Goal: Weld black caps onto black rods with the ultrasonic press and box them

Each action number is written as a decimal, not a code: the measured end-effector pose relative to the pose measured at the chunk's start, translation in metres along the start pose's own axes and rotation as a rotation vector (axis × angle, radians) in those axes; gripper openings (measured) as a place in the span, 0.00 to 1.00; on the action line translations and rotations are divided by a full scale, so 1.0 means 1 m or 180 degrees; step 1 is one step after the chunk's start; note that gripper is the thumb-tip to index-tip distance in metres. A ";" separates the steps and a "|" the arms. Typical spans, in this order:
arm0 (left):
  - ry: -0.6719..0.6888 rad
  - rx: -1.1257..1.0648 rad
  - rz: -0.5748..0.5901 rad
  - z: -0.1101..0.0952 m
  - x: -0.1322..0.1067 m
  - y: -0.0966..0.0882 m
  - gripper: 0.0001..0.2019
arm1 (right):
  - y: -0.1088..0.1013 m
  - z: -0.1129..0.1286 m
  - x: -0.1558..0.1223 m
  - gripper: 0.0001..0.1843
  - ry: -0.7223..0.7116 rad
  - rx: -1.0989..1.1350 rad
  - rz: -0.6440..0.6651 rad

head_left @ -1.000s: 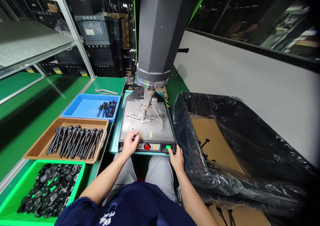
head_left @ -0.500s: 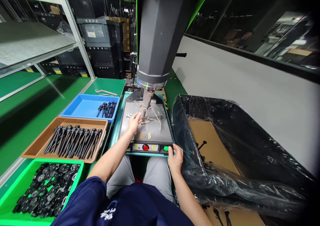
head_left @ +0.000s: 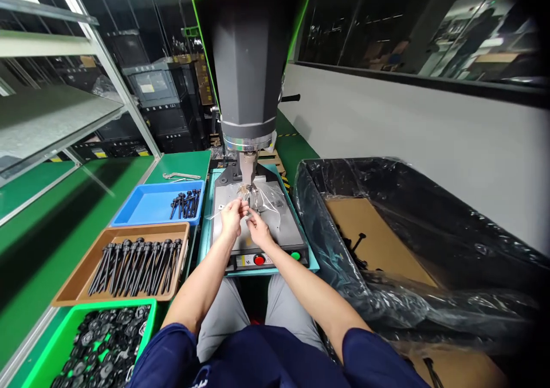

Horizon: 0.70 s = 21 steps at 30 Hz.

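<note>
While both forearms are held close together over the metal plate (head_left: 286,236), the fingertips of the left hand (head_left: 232,219) and the right hand (head_left: 260,230) are gathered near each other just in front of the fixture (head_left: 250,193), which is set directly below the metal tip (head_left: 248,169) of the machine head (head_left: 247,73), presumably so that the two line up. The left thumb and fingers are bunched, the right ones slightly curled; whether anything is pinched cannot be told, since any small piece would be hidden. Clear film (head_left: 271,198) is spread around the fixture, perhaps as a guard. Black stemmed parts (head_left: 135,267) are laid side by side in the brown tray (head_left: 79,279), heads to the far side, probably for easy picking. The green button (head_left: 295,256) is mounted at the front, apparently for easy reach.
</note>
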<state>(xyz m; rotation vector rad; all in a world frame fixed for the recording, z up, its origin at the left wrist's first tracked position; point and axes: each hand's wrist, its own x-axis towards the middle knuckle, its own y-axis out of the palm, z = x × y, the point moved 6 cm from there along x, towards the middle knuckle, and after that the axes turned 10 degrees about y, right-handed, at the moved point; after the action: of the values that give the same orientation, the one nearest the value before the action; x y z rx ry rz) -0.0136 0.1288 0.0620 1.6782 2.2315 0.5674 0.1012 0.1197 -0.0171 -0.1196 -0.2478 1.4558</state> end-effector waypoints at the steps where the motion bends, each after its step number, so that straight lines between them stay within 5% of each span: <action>1: -0.0034 -0.0022 0.0042 -0.001 0.000 0.002 0.10 | -0.003 0.007 0.008 0.25 -0.0051 -0.0078 -0.0248; 4: -0.0047 -0.0080 0.0126 -0.005 0.001 0.007 0.11 | -0.018 0.030 0.026 0.26 -0.0260 -0.0320 -0.1064; 7: -0.0008 -0.0071 0.0085 -0.008 0.002 0.008 0.12 | -0.028 0.053 0.042 0.27 -0.0575 -0.0540 -0.1434; 13: 0.0005 -0.0015 0.0183 -0.013 0.003 0.014 0.13 | -0.027 0.078 0.082 0.17 -0.0395 -0.0628 -0.0918; 21: -0.0004 0.0024 0.0173 -0.013 0.006 0.012 0.13 | -0.030 0.083 0.092 0.08 -0.0387 -0.0485 -0.0907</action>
<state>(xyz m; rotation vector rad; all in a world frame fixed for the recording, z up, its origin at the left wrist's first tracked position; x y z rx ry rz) -0.0113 0.1357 0.0790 1.7470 2.1959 0.5714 0.1186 0.2020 0.0790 -0.1143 -0.4568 1.1612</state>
